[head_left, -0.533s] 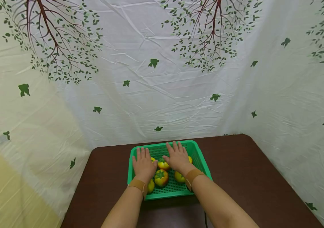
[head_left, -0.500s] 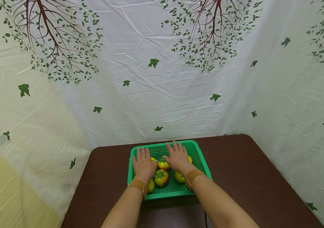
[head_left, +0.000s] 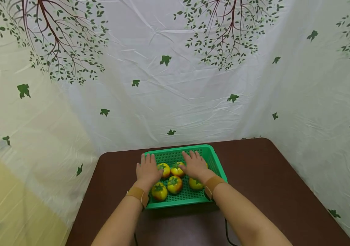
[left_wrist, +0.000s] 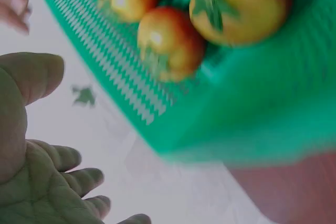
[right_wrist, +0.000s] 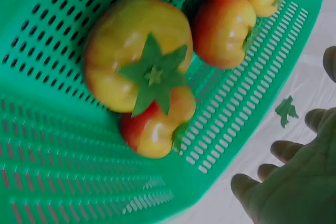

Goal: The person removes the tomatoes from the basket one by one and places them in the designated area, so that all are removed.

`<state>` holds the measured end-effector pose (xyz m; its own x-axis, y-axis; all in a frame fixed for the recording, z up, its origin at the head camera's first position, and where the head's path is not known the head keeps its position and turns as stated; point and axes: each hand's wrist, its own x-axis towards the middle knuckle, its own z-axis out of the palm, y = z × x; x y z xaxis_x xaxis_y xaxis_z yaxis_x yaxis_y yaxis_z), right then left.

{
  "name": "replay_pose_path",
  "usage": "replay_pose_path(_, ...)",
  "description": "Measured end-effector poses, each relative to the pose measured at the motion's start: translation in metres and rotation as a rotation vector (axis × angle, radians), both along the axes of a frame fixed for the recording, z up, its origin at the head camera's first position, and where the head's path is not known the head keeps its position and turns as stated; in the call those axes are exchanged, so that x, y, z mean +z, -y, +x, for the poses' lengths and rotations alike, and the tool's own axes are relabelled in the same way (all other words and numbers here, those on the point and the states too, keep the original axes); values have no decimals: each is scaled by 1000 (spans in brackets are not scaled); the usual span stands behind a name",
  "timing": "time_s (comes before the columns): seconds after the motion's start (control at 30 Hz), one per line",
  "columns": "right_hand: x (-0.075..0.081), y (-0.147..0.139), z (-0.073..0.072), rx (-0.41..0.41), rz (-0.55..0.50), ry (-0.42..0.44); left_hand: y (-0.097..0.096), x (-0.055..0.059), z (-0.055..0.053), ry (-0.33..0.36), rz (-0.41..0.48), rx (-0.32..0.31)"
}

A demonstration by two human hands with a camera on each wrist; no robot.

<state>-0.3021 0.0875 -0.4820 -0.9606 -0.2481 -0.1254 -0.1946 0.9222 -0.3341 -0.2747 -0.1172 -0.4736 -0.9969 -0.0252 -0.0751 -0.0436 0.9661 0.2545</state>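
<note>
A green perforated plastic basket (head_left: 178,204) holds several yellow-and-red tomatoes with green star-shaped caps. My left hand (head_left: 148,172) is spread over the basket's left side, beside a front-left tomato (head_left: 159,192). Over the right side reaches my right hand (head_left: 195,166), its fingers extended, partly covering the tomatoes there. In the left wrist view, the palm of my left hand (left_wrist: 37,177) shows with nothing in it, and tomatoes (left_wrist: 170,45) lie in the basket. The right wrist view shows a large tomato (right_wrist: 139,51) in the basket, apart from my right hand (right_wrist: 299,177).
The basket stands on a dark brown table (head_left: 255,177) with rounded corners. Behind and beside it hangs a white sheet (head_left: 193,112) printed with trees and leaves. A thin black cable (head_left: 226,229) hangs below the right forearm.
My left hand has moved left, uncovering tomatoes on that side. The right hand stays over the basket's right side. The whole head view has shifted slightly.
</note>
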Motion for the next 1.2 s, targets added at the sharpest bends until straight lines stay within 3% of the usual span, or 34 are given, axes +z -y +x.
replay_pose_path(0.1,5,-10,1,-12,-21,35,23,12,7,17,31,21)
replay_pose_path(0.2,3,-21,4,-34,-28,62,43,15,18,5,49,48)
replay_pose_path(0.3,0,-30,3,-48,-25,82,58,8,25,-26,38,74)
replay_pose_path(0.4,-3,-36,3,-48,-29,89,65,-7,30,-78,26,97)
replay_pose_path(0.5,-7,-40,3,-44,-48,98,63,-22,32,-110,62,104)
replay_pose_path(0.63,-13,-41,2,-23,-87,111,52,-35,30,-135,190,101)
replay_pose_path(0.8,-20,-37,3,21,-118,143,39,-49,28,-88,326,124)
replay_pose_path(0.93,-22,-34,4,63,-114,160,32,-58,29,-54,355,160)
replay_pose_path(1.2,-19,-33,4,117,-57,184,24,-66,30,-109,290,175)
